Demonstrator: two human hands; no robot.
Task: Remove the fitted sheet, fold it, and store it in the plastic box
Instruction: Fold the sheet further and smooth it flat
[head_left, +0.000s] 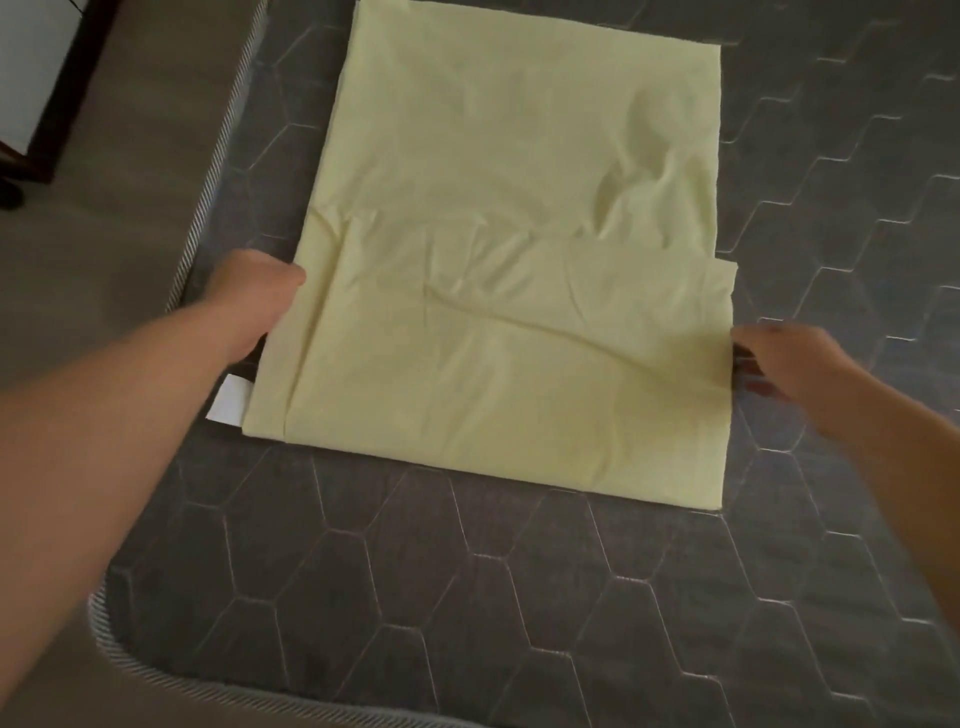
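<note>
The pale yellow fitted sheet (519, 260) lies partly folded as a long rectangle on the bare grey quilted mattress (467, 597). Its near part is doubled over, with a folded edge running across the middle. My left hand (254, 296) grips the sheet's left edge, fingers tucked under the cloth. My right hand (784, 358) holds the right edge of the same folded layer, its fingers curled under the fabric. The plastic box is not in view.
A white label (228, 400) pokes out from under the sheet's near left corner. The mattress's striped border (208, 182) runs along the left, with brown floor beyond. A dark wooden furniture leg (57, 104) stands at the far left.
</note>
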